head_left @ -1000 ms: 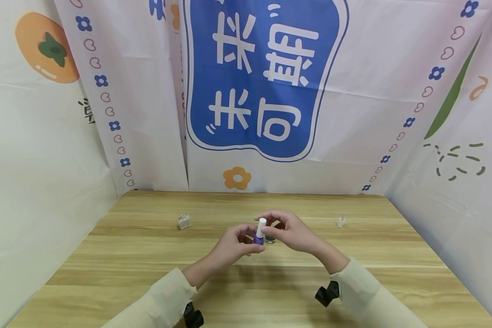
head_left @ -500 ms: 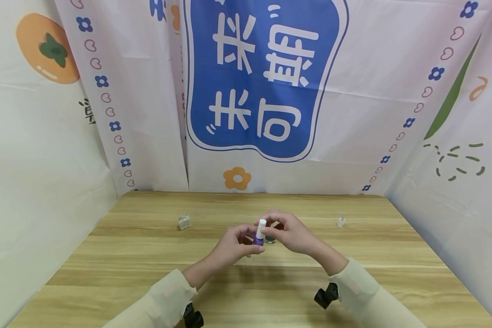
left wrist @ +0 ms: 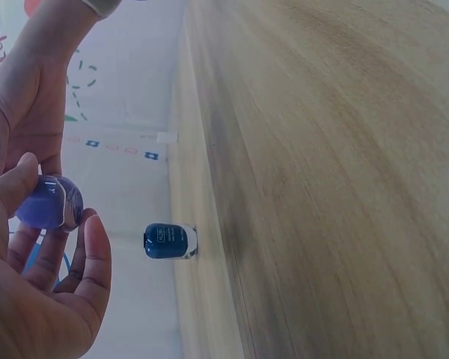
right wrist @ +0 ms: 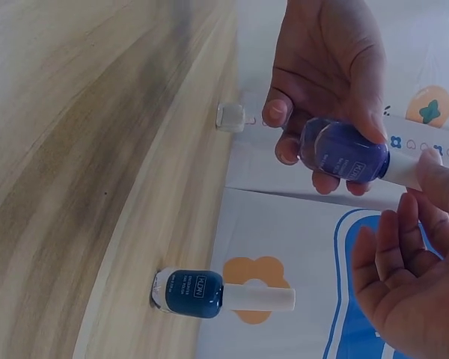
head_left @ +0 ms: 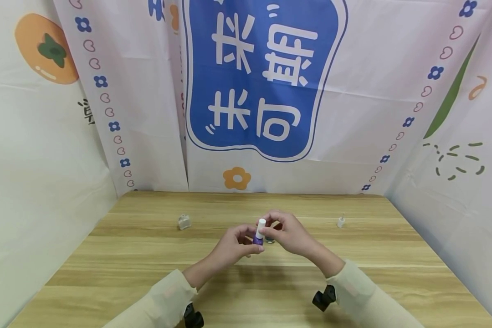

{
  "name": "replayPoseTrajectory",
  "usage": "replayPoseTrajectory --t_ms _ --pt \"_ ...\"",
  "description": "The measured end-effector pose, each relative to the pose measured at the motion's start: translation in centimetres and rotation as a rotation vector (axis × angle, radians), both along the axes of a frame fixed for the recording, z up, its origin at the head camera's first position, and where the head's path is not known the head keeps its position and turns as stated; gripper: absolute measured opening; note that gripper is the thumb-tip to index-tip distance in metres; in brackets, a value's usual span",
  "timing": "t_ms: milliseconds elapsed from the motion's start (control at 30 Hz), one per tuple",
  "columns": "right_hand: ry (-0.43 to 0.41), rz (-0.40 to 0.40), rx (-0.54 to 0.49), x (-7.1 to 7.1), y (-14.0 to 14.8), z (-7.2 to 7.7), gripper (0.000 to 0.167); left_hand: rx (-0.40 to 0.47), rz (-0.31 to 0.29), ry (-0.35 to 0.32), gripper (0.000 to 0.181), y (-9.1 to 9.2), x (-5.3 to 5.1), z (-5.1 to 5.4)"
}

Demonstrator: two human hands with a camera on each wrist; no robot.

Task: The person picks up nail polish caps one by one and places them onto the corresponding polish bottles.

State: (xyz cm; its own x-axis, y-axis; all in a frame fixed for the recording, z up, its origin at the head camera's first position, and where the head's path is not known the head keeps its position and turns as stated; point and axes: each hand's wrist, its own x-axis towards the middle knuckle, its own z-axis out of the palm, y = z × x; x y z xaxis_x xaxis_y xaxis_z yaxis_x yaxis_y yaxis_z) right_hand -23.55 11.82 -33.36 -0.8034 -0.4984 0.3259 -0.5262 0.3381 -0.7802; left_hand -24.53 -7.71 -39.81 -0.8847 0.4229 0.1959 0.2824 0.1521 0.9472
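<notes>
My left hand point(head_left: 232, 246) grips a purple nail polish bottle point(right wrist: 348, 155) by its glass body, thumb on one side and fingers on the other. Its white cap point(head_left: 260, 228) points upward and is pinched between the thumb and fingers of my right hand point(head_left: 290, 233). Cap and bottle meet in the right wrist view; whether the threads are loose I cannot tell. Just behind the hands, a dark teal nail polish bottle point(right wrist: 191, 293) with a white cap stands upright on the table, mostly hidden by the right hand in the head view.
A small clear bottle point(head_left: 184, 222) without a cap stands on the wooden table point(head_left: 147, 255) to the left. Off to the right, a white cap point(head_left: 341, 222) stands with its brush upward. Printed cloth point(head_left: 352, 136) hangs behind and along both sides.
The right hand and forearm have shifted very slightly to the left, its fingers still on the white cap. The left hand and purple bottle stay practically in place.
</notes>
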Motion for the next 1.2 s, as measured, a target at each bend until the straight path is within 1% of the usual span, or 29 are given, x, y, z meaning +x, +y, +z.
replayPoseTrajectory --t_ms 33,267,433,600,700,900,1000,1100,1200 --pt "0.0 -0.007 -0.004 0.2 -0.1 0.2 0.004 0.0 0.001 -0.001 0.032 0.0 0.0 0.0" --pt "0.007 -0.043 -0.029 -2.2 0.1 -2.9 0.006 0.0 0.027 -0.005 0.034 0.1 0.1 0.0" --pt "-0.003 -0.051 -0.04 -2.2 -0.1 -3.0 0.008 -0.008 0.049 -0.012 0.033 0.1 0.0 -0.1" --pt "-0.02 -0.032 -0.045 -2.2 0.0 -2.9 0.01 -0.014 0.055 -0.024 0.033 0.1 0.1 0.0" --pt "-0.027 0.003 -0.042 -2.3 0.2 -2.7 0.013 -0.004 0.044 -0.029 0.035 0.0 0.1 0.1" --pt "-0.042 0.101 -0.019 -2.7 0.7 -1.9 0.022 0.027 0.006 -0.024 0.034 0.0 -0.1 0.2" --pt "-0.026 0.129 -0.007 -2.8 0.7 -1.8 0.024 0.02 0.001 -0.026 0.033 -0.1 -0.1 0.3" --pt "-0.011 0.131 -0.005 -2.9 0.6 -1.7 0.022 0.018 0.001 -0.027 0.032 -0.1 0.0 0.4" --pt "-0.008 0.111 -0.002 -2.9 0.5 -1.7 0.02 0.023 0.004 -0.027 0.032 -0.1 0.0 0.4"
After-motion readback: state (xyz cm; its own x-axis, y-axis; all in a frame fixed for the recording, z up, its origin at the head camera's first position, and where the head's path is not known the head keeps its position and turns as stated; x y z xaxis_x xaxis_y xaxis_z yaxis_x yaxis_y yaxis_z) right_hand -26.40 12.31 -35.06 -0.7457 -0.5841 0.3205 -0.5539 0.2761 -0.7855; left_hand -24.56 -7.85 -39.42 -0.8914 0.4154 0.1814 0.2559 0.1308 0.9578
